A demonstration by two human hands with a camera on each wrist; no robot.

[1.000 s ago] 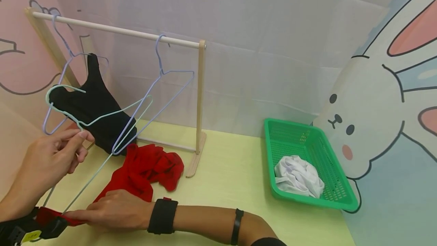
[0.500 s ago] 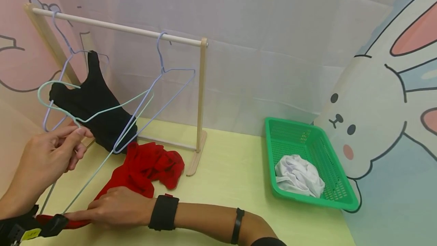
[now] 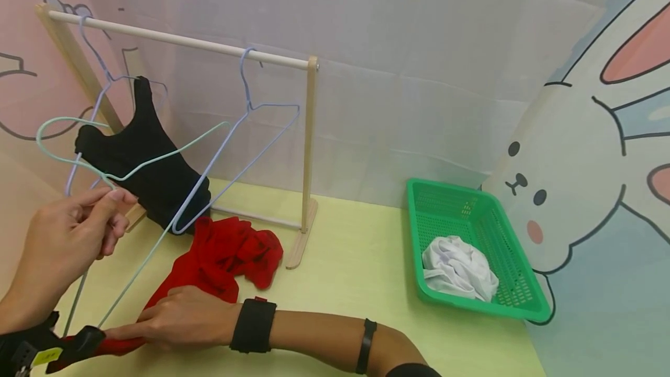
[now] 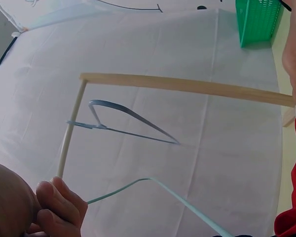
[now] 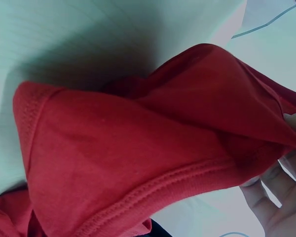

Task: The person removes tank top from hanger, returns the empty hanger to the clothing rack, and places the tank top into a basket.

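My left hand (image 3: 73, 231) pinches the neck of a mint-green wire hanger (image 3: 173, 155) between thumb and fingers, its hook pointing up and left. The hanger's lower wires slope toward the front left, where the left wrist gear hides part of them. A red garment (image 3: 209, 266) lies bunched on the table. My right hand (image 3: 183, 316) holds its near edge, index finger stretched left beside the hanger wire. In the right wrist view, the garment's stitched hem (image 5: 163, 190) is lifted, with fingers (image 5: 278, 182) gripping it at the right.
Behind stands a wooden rack (image 3: 173, 39). A black tank top (image 3: 143, 150) hangs from one lilac hanger (image 3: 96, 51); another lilac hanger (image 3: 272, 105) hangs bare. A green basket (image 3: 416, 237) with white cloth (image 3: 458, 266) stands to the right.
My left hand has moved left and slightly up, carrying the mint-green hanger, whose far corner has risen. The right hand stays nearly in place on the red garment.
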